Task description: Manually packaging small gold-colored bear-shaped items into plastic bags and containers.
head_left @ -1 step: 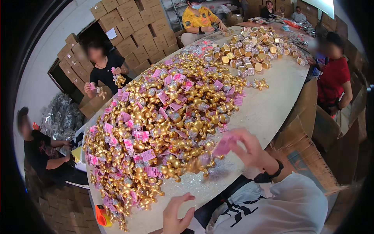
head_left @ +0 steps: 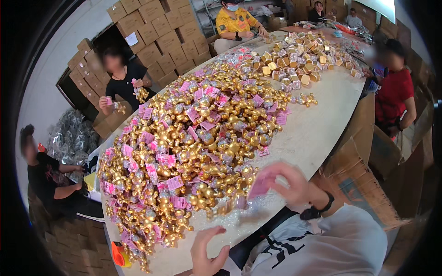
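Tag (head_left: 260, 184) pinched in your right hand (head_left: 292, 186), blurred gold figure (head_left: 232, 204) by the near edge of the worktop (head_left: 317, 126) pile (head_left: 184, 147), so grip firmly and use your spread, empty left hand (head_left: 206, 253) to steady it.

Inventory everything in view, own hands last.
table: one, pale, centre
figurines: many, gold, table's left
tags: many, pink, among figurines
blocky pieces: dozens, mostly gold, table's far end
small object: one, orange and yellow, near left edge
cartons: many, brown, back left and right
bags: several, silver, far left
co-workers: at least six, mixed clothing, around table
left hand: one, bare, open, table's near edge
right hand: one, bare, pinching a tag over table
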